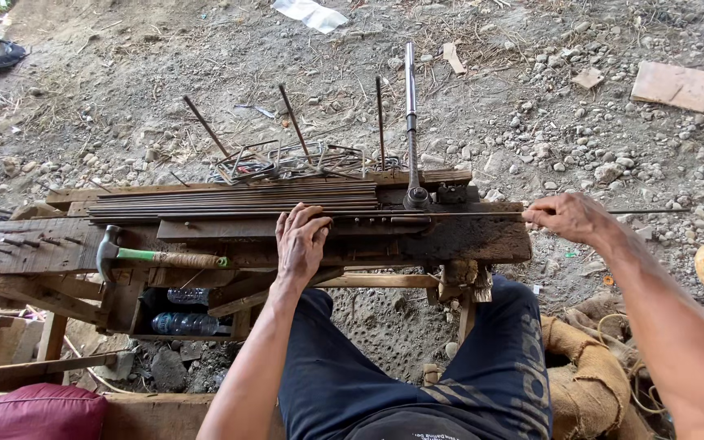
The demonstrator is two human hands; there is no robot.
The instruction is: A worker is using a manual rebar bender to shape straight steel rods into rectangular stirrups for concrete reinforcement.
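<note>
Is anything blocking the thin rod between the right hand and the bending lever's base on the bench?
Nothing visible does. The thin rod runs bare from the right hand to the lever base; the left hand presses it further along.

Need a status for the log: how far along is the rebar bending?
Done: a pile of bent stirrups lies behind the wooden bench. In hand: the right hand holds one thin rod by the bending lever; the left hand presses on the bench. Left: a stack of straight rods remains.
</note>
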